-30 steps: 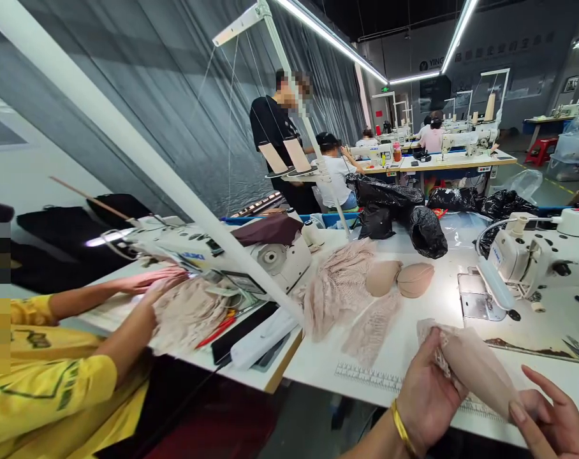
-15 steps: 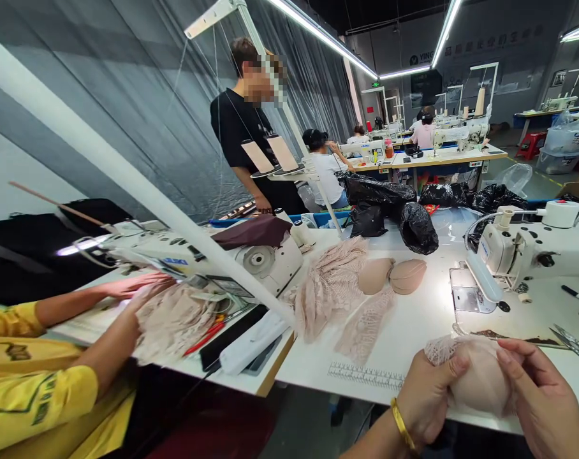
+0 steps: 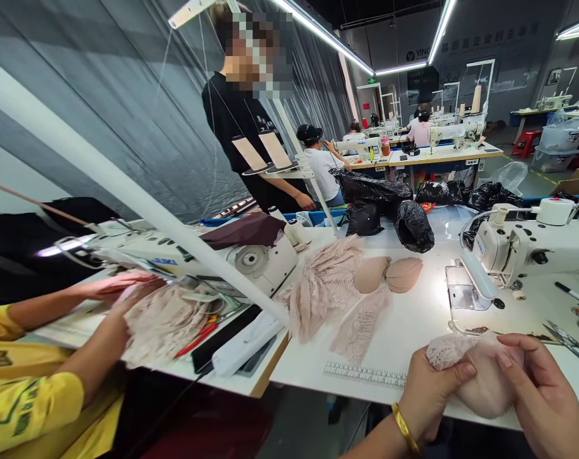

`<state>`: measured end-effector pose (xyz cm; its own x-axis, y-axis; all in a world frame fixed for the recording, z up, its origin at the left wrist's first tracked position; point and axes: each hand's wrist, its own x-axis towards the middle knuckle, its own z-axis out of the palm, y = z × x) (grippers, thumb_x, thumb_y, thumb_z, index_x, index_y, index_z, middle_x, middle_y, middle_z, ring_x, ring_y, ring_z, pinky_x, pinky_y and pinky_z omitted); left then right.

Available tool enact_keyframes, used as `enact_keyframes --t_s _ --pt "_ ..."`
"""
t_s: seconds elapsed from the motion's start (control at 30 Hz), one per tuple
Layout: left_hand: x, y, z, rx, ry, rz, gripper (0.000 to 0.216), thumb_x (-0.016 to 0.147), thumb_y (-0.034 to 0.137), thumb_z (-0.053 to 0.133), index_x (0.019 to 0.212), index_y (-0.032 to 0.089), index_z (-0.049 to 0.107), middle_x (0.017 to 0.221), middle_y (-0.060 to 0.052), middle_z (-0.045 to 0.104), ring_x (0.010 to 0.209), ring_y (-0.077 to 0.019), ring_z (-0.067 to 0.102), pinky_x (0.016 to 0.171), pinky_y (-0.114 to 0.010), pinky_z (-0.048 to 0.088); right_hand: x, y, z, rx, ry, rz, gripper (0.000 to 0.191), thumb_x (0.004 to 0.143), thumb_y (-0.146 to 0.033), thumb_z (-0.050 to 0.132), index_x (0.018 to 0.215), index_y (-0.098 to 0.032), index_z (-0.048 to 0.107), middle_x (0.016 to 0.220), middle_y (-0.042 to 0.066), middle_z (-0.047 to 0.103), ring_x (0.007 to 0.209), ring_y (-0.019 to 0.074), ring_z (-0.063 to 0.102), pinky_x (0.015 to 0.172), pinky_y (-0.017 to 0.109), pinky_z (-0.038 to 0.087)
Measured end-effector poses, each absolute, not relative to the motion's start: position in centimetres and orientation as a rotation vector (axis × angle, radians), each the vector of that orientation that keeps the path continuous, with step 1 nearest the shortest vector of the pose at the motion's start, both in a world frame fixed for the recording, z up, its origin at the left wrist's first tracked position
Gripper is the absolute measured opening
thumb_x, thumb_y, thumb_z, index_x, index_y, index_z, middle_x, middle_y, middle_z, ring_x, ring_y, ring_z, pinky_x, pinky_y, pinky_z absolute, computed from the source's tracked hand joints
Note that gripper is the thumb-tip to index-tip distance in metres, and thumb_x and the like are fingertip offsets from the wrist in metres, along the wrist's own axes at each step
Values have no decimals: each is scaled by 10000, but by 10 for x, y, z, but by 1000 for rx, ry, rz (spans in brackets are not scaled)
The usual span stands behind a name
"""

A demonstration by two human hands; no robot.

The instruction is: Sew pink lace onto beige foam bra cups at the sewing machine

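Between my two hands, just past the table's front edge, is a beige bra cup (image 3: 485, 381) with lace along its upper left edge. My left hand (image 3: 435, 389), with a gold bracelet at the wrist, grips the lace side, thumb on top. On the other side my right hand (image 3: 541, 389) pinches the cup's edge between thumb and fingers. Beyond them stands a white sewing machine (image 3: 514, 252), its lamp lit over the needle plate. To the left lie beige lace pieces (image 3: 325, 280) and two loose foam cups (image 3: 404, 275).
Scissors (image 3: 569, 341) and a pen (image 3: 574, 293) lie at the right. A printed ruler (image 3: 363, 375) runs along the front edge. At left, a co-worker in a yellow shirt (image 3: 36, 389) handles lace at another machine (image 3: 194, 255). Black plastic bags (image 3: 414, 226) sit behind the table.
The view has shifted slightly. The cup has tilted a little in my hands, both still holding it. The standing person in black has leaned forward, and an arm now reaches farther right.
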<state>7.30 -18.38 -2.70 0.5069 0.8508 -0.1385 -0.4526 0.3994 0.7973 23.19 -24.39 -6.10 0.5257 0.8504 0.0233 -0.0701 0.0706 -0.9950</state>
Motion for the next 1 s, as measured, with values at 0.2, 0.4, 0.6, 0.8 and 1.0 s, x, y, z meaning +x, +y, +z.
enact_keyframes --t_s 0.2,0.4,0.6,0.8,1.0 --pt "73 -192 -22 688 475 757 704 610 408 1033 1216 134 801 1238 -173 768 1200 -340 694 1062 -406 510 228 -234 -46 -1229 -556 1043 469 821 -617 823 1129 -282 708 1037 65 781 834 257 726 682 335 611" --pt "72 -182 -22 537 598 877 619 669 457 999 1162 135 809 1165 -172 788 1081 -325 731 998 -408 560 235 -242 -51 -1175 -526 1339 704 784 -652 840 1383 -350 626 1175 81 781 948 296 751 824 443 627" --pt "74 -175 -29 409 664 944 575 646 412 1018 1112 144 813 1113 -142 799 1093 -294 725 987 -370 570 233 -244 -48 -1236 -548 1264 845 680 -588 935 1412 -321 609 881 34 773 838 295 751 774 429 621" --pt "73 -175 -25 459 679 916 633 571 384 1049 1118 156 826 1092 -142 806 1056 -292 736 900 -337 579 235 -241 -49 -1222 -559 1262 849 665 -568 951 1401 -317 611 1007 68 795 903 313 766 772 422 629" --pt "76 -173 -20 429 638 899 590 562 346 1027 1075 124 838 1074 -147 808 1066 -319 737 937 -364 586 231 -244 -49 -1243 -577 1186 794 748 -580 902 1431 -335 578 1090 68 804 973 302 770 849 418 633"
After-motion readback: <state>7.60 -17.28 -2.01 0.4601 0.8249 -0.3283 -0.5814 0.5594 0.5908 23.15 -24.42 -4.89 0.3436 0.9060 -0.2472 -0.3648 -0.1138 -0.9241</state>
